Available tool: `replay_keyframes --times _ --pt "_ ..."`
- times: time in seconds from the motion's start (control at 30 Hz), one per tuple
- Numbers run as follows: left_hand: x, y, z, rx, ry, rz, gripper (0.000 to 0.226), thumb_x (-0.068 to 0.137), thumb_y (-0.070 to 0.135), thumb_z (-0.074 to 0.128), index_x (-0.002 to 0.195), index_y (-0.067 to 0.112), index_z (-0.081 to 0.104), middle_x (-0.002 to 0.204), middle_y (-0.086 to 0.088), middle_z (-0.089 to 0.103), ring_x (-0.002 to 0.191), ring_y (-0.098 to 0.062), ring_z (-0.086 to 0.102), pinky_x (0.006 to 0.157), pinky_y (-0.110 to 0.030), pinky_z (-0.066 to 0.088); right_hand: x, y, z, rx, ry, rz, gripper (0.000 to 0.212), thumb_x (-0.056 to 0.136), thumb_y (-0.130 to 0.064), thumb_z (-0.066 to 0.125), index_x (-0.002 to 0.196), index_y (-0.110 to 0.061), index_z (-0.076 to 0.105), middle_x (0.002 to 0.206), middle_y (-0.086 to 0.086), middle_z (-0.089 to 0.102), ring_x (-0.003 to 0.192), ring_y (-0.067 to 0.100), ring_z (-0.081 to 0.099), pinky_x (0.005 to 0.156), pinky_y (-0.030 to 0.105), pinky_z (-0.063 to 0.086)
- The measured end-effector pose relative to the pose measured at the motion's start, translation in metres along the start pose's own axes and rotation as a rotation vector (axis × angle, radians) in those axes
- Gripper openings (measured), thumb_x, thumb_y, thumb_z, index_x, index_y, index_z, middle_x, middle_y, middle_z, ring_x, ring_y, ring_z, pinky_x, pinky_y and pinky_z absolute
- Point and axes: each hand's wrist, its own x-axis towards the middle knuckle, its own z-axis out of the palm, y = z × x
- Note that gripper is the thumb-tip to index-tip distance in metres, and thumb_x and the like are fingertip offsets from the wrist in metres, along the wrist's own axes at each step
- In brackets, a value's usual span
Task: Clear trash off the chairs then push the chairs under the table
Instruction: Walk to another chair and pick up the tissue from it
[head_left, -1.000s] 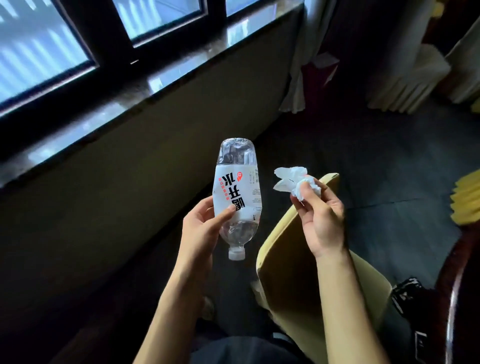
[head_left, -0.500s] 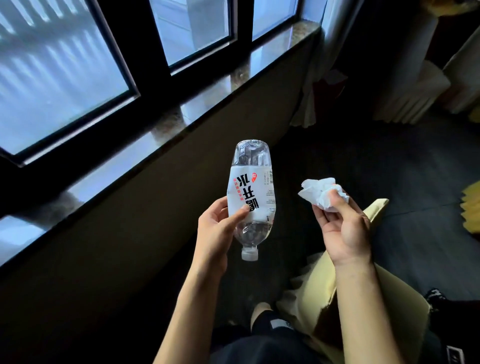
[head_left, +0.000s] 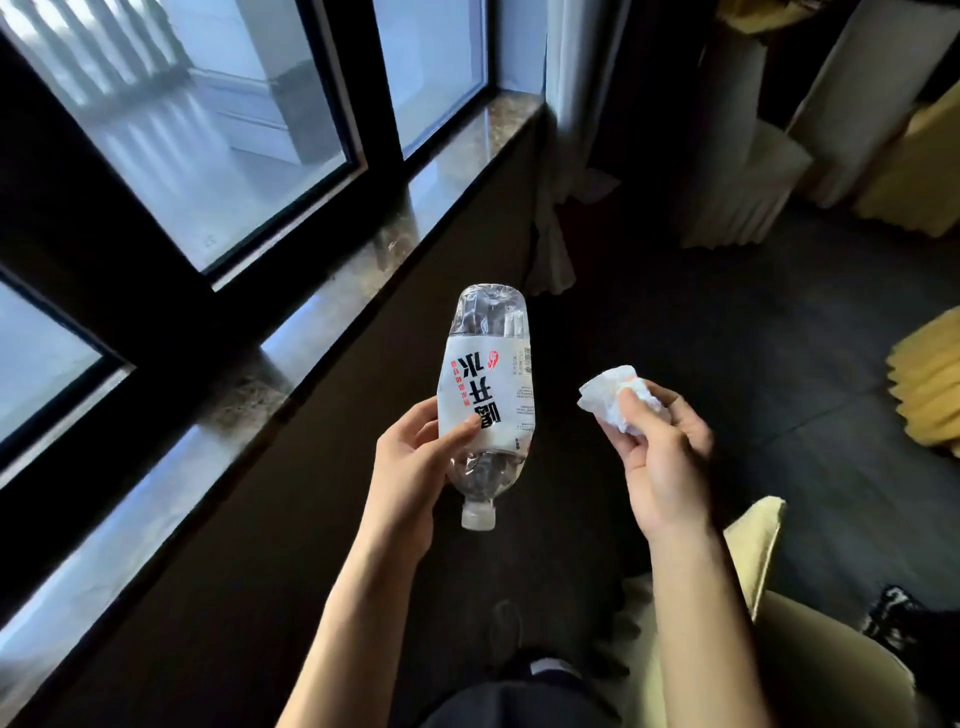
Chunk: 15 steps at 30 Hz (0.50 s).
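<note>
My left hand (head_left: 413, 467) grips a clear plastic water bottle (head_left: 488, 384) with a white label, held upside down with its white cap pointing toward me. My right hand (head_left: 662, 457) pinches a crumpled white tissue (head_left: 610, 397) between thumb and fingers. Both are held out in front of me above the dark floor. A chair in a pale yellow cover (head_left: 810, 660) stands at the lower right, partly behind my right forearm.
A window with dark frames and a stone sill (head_left: 332, 306) runs along the left, over a dark wall. White curtains (head_left: 556, 218) hang at the far end. More yellow-covered furniture (head_left: 930, 384) sits at the right edge. Dark carpet lies between.
My view has swung up and left toward the window. The yellow chair has slid down and to the right in the frame. Both hands keep their hold on the bottle and tissue.
</note>
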Motion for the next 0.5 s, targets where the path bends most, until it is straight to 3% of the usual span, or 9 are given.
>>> replay_keyframes --times 0.27,0.5 --pt "0.093 0.040 0.045 0.026 -0.133 0.035 0.030 0.091 0.010 0.071 0.120 0.017 0.073 0.109 -0.009 0.079 0.104 -0.031 0.075 0.088 -0.047 0.059 0.085 -0.027 0.026 0.049 0.089 -0.062 0.013 0.092 -0.001 0.065 0.101 -0.009 0.071 0.091 -0.002 0.078 0.091 0.012 0.075 0.075 0.024 0.060" --pt "0.195 0.056 0.093 0.059 -0.235 0.014 0.031 0.090 0.010 0.072 0.121 0.014 0.073 0.111 -0.011 0.079 0.107 -0.033 0.074 0.093 -0.050 0.057 0.152 -0.035 0.022 0.045 0.284 -0.107 0.019 0.091 -0.002 0.066 0.110 -0.003 0.070 0.102 0.008 0.076 0.096 0.016 0.074 0.074 0.023 0.059"
